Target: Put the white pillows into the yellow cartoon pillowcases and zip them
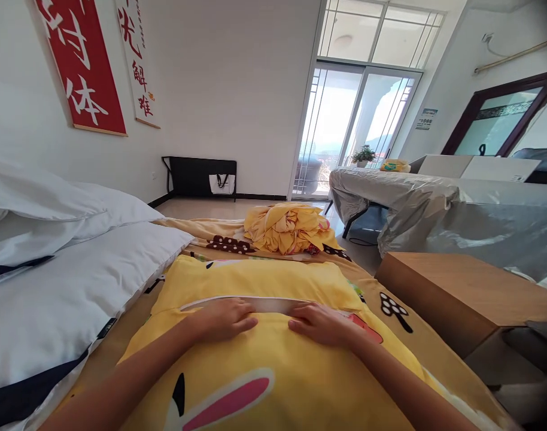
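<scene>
While both palms press flat on the yellow pillow (264, 281), the left hand (224, 319) and the right hand (321, 324) lie with fingers spread and loose, gripping nothing. Their fingertips nearly meet at the white opening strip (273, 304) running across the pillow. That pillow lies on the bed (417, 335), just right of the white pillows (76, 287). Beyond the yellow pillow sits a crumpled yellow cloth bundle (286, 227). Right of the yellow pillow stands a wooden nightstand (462, 293), with a grey-covered desk (435, 203) farther off.
</scene>
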`<state>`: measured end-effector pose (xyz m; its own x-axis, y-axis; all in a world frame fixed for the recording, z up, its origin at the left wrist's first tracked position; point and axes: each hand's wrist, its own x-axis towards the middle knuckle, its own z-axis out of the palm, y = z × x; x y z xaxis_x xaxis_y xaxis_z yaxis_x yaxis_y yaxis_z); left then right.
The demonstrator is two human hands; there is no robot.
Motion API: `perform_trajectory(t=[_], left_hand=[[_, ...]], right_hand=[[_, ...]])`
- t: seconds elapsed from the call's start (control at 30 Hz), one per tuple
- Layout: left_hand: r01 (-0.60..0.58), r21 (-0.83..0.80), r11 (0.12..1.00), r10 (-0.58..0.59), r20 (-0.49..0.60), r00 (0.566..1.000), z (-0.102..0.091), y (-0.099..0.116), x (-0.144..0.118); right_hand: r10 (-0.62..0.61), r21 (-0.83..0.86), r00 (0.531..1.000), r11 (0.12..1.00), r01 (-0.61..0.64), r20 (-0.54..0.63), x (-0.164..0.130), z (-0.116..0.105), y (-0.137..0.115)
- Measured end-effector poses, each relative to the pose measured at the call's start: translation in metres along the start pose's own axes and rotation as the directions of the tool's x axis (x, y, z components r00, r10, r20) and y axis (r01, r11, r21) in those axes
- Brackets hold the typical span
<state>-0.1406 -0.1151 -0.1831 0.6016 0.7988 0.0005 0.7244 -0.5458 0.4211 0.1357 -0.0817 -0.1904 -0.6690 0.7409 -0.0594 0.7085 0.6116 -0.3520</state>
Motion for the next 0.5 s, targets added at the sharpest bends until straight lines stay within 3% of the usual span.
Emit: perform_trajectory(t=[0.1,0.2,0.37,0.5], left_hand=[[0.148,0.006,0.989,-0.148,-0.027,0.989,0.011,-0.024,-0.020],[0.220,-0.011,0.975,-0.220,-0.058,0.974,0.022,-0.034,-0.034],[0.290,-0.002,0.957,-0.290,-0.057,0.955,0.027,-0.029,-0.031],[0.348,-0.027,0.937,-0.346,-0.214,0.914,0.016,-0.031,-0.045]], right_hand=[[0.168,0.016,0.985,0.985,-0.169,0.031,-0.015,0.014,0.033],[0.239,0.076,0.968,0.967,-0.245,0.078,-0.027,0.022,0.057],[0.278,0.044,0.958,0.958,-0.282,0.074,-0.031,0.022,0.060],[0.249,0.019,0.968,0.968,-0.249,-0.007,-0.037,0.020,0.060]])
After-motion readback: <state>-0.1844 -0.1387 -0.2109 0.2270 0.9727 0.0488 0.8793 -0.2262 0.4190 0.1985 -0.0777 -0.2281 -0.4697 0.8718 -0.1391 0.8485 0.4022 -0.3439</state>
